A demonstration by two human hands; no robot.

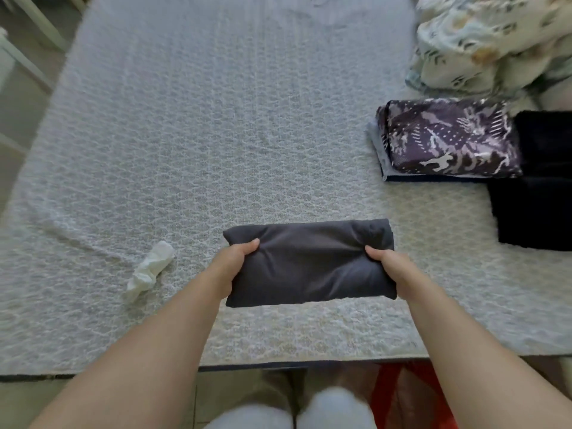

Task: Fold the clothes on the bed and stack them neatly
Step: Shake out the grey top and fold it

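We hold a folded dark grey garment point(309, 264) with both hands, near the front edge of the bed point(216, 134). Our left hand point(233, 267) grips its left end, the thumb on top and the other fingers hidden under the cloth. Our right hand point(387, 267) grips the right end in the same way. We cannot tell if the garment rests on the bed or is a little above it.

On the right side of the bed lies a stack of folded clothes; its top piece is a purple patterned garment point(448, 137), with light blue cloth under it. Just beside it, more to the right, there is a folded black garment point(538, 187). Behind them sits a crumpled pale printed blanket point(489, 41). A small white sock point(150, 269) lies on the bed, left of our left hand.
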